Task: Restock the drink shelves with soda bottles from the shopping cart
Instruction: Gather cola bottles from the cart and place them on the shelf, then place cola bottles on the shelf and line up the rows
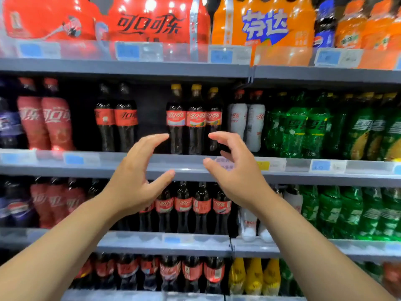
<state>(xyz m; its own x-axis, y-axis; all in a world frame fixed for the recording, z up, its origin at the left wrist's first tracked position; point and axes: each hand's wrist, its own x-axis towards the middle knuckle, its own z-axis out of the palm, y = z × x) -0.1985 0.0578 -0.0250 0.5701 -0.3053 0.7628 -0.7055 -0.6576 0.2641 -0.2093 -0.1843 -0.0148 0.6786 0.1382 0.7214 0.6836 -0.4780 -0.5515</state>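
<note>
The left hand (136, 172) and right hand (236, 170) are hovering empty, fingers spread and loosely curved, just before three yellow-capped dark cola bottles with red labels (196, 120) standing upright on the grey metal shelf (91, 169).

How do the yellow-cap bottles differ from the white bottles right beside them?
The yellow-cap bottles have yellow caps; the white bottles have red caps. The yellow-cap bottles show dark drink behind a red label band; the white bottles are wrapped in white all over. Both stand upright, side by side.
</note>
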